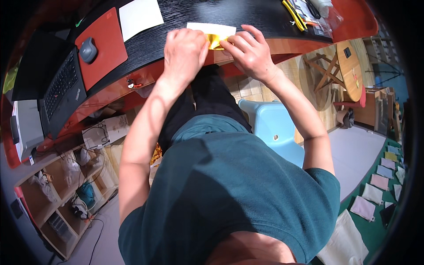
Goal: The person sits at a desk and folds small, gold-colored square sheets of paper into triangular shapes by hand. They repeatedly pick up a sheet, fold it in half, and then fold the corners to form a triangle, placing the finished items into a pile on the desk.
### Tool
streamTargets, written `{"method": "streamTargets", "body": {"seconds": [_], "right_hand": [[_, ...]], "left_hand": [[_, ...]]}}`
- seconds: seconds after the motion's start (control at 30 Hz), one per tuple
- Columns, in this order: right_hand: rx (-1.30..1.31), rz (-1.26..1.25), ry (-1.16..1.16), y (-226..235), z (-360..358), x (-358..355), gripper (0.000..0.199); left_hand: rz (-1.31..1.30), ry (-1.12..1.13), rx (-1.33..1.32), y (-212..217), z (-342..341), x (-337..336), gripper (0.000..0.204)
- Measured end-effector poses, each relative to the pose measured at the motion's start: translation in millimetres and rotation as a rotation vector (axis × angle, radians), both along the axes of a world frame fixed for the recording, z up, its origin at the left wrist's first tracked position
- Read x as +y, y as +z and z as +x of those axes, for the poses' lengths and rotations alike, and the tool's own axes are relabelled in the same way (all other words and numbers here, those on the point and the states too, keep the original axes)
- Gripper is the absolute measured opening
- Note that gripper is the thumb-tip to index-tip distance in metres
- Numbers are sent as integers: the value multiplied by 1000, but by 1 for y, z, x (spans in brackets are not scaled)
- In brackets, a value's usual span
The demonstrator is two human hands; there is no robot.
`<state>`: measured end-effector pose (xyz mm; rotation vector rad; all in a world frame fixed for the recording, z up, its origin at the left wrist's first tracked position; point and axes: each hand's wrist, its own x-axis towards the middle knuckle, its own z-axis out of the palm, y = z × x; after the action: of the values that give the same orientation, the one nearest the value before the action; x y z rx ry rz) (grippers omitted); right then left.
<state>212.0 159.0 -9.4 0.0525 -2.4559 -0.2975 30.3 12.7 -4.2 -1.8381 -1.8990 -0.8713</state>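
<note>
Both forearms reached forward, elbows bent outward, with the hands close together at the near edge of the black wood-grain surface [201,9]. Left hand [182,52] — back up, fingers curled in tight, thumb side pinching the left end of the shiny yellow foil-like piece [214,41]. Right hand [252,54] — thumb and index closed on the right end, other fingers loosely bent and raised. The piece sat between the two hands, creased, in front of a white rectangular sheet [212,28]; couldn't tell if they were joined.
</note>
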Motion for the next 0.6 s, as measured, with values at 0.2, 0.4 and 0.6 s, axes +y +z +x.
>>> {"method": "streamTargets", "body": {"seconds": [0.2,0.4,0.6], "right_hand": [[-71,56,6,9,-18,8,32],[-47,-358,94,8,-13,18,24],[-45,-605,120,9,-12,29,16]], "left_hand": [[-74,-85,-49,1,-36,34,17],[-18,-11,-191,-2,-15,34,25],[-31,-44,-226,-4,-10,36,19]]}}
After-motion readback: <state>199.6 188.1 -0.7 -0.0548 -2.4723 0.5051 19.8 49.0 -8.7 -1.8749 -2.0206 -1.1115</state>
